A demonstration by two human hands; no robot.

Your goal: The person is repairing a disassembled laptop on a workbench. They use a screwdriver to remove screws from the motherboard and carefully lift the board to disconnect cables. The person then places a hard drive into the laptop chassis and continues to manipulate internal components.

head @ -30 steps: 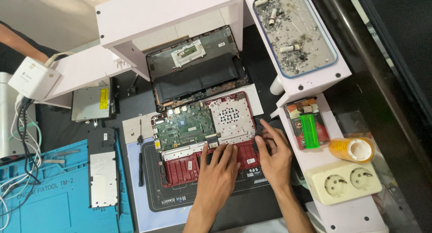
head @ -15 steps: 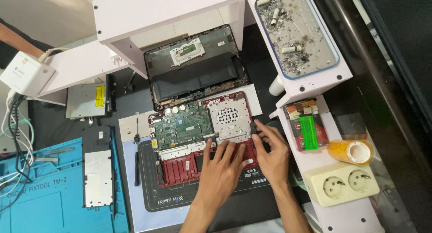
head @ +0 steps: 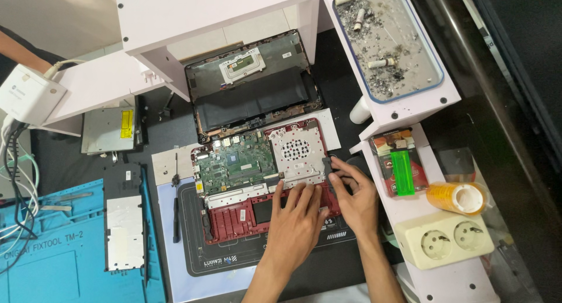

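Both hands remain on the opened red laptop base (head: pixel 234 218), shifted slightly rightward. Left hand (head: pixel 297 221) lies flat, fingers spread, on the red frame below the green motherboard (head: pixel 234 162). Right hand (head: pixel 353 192) pinches a small black part (head: pixel 326 164) beside the perforated metal plate (head: pixel 295 151). Base rests on a black mat (head: pixel 199 256) on the surface; a screwdriver (head: pixel 176 209) lies left.

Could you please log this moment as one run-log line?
left hand: flat on red laptop base | right hand: pinching small black part | green board: exposed
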